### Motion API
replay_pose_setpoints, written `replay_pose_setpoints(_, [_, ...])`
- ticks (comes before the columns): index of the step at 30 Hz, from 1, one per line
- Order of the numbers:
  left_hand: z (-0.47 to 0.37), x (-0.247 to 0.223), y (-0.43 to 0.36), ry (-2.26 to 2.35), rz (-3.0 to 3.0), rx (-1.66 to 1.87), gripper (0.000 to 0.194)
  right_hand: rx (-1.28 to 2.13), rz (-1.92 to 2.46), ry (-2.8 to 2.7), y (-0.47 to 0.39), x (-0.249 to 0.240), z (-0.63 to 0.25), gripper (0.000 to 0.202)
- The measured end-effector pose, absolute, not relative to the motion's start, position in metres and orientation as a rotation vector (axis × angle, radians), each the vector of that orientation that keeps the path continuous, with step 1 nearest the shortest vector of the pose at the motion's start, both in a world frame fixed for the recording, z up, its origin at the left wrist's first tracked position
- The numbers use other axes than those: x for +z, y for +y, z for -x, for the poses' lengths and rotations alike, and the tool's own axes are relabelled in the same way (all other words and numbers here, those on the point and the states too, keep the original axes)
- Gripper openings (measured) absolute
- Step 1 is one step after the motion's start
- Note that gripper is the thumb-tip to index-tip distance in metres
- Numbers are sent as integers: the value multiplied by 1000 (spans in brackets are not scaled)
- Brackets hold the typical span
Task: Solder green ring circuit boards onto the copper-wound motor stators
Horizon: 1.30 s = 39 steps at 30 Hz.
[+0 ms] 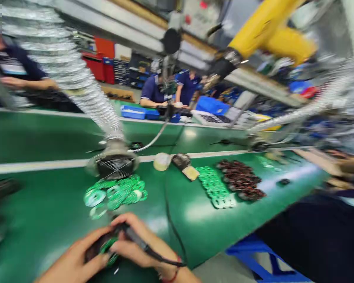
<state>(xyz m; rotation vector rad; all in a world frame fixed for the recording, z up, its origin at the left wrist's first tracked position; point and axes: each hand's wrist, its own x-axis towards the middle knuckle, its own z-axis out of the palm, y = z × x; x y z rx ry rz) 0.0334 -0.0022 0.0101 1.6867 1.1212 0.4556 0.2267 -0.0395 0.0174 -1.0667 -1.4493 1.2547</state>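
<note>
Near the table's front edge, my left hand [79,255] is closed around a dark motor-like part [91,250] with a green ring-shaped circuit board [107,245] in it. My right hand [141,245] grips a black soldering iron [137,239] like a pen, its cable running back over the wrist. The iron's tip is hidden by the fingers and blur, so contact with the board cannot be made out. Just beyond my hands lies a loose pile of green ring boards [120,192].
A ribbed duct with a round grille [116,165] hangs above the pile. Right of it are a round tin [162,161], rows of green boards [214,186] and dark coil parts [240,179]. The iron's cable [169,212] crosses the green table. Co-workers sit across and at right.
</note>
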Motion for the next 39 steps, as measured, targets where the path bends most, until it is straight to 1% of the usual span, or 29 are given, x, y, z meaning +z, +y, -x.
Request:
replay_pose_setpoints(1, [-35,24,-5,1058,-1561,407,52,1251,1051,-1414,-41,17,-227,48])
replay_pose_setpoints(4, [-41,56,1,867,-1265,328,46,1264,991,-1324,-43,11,-230,63])
replay_pose_setpoints(5, [-43,61,5,830,-1182,323,43,1300,964,-1318,-43,9,-231,65])
replay_pose_setpoints(7, [-42,65,10,793,-1070,309,39,1305,923,-1393,-45,8,-232,58])
replay_pose_setpoints(9, [-40,64,10,774,-1018,286,35,1204,871,-1469,-48,10,-230,49])
replay_pose_setpoints(11, [-37,60,8,747,-980,266,35,1059,834,-1519,-51,12,-226,44])
replay_pose_setpoints(15, [-37,51,7,683,-841,239,43,742,808,-1610,-49,12,-221,42])
replay_pose_setpoints(18, [-39,47,9,676,-772,235,42,595,783,-1674,-47,12,-222,43])
replay_pose_setpoints(24, [-37,52,15,687,-881,279,40,714,812,-1576,-51,13,-224,53])
replay_pose_setpoints(27, [-36,55,15,701,-938,279,38,765,822,-1636,-50,17,-226,50])
replay_pose_setpoints(31, [-36,52,12,708,-882,266,39,717,755,-1721,-43,24,-230,48])
replay_pose_setpoints(34, [-37,48,10,719,-820,232,40,586,716,-1852,-38,26,-233,44])
replay_pose_setpoints(37, [-36,51,9,745,-871,295,39,507,730,-1907,-39,23,-233,49])
replay_pose_setpoints(39, [-34,56,10,782,-946,379,38,579,805,-1813,-44,20,-230,54])
